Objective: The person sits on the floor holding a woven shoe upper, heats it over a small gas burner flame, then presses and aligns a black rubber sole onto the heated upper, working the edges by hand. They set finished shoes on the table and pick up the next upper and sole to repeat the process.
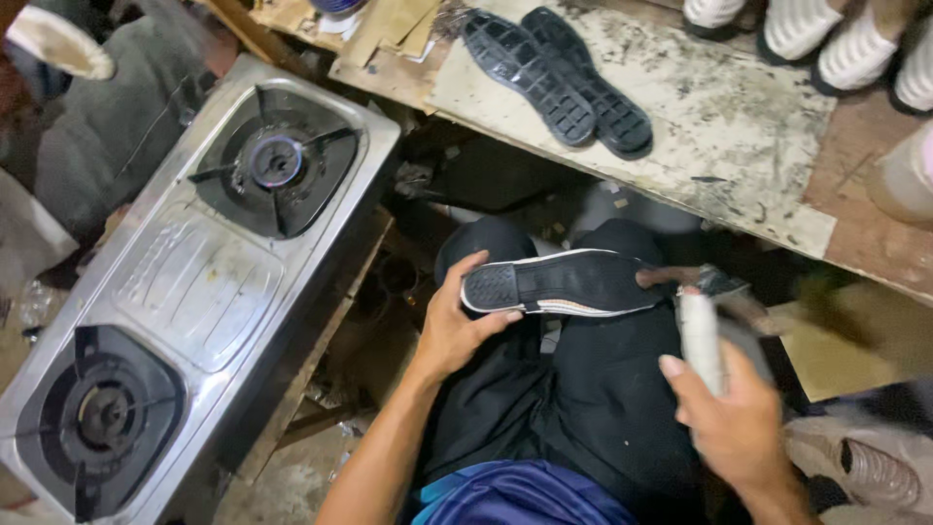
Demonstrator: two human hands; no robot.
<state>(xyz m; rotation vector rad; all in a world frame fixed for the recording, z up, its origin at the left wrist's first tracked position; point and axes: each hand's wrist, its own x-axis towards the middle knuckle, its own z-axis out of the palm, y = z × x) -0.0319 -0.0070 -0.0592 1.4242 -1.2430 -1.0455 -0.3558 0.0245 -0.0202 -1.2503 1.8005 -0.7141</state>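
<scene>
The left hand [455, 329] grips a black shoe sole [559, 283] at its heel, thumb underneath and fingers curled over. The right hand [736, 420] is closed around a pale brush handle [700, 340].

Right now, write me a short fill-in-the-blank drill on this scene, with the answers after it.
1. The left hand holds a shoe with its ____ facing up.
2. The right hand grips a brush with a ____ handle.
3. Two loose black soles lie on the ____.
4. The stove has ____ burners.

Answers: sole; white; workbench; two
</scene>
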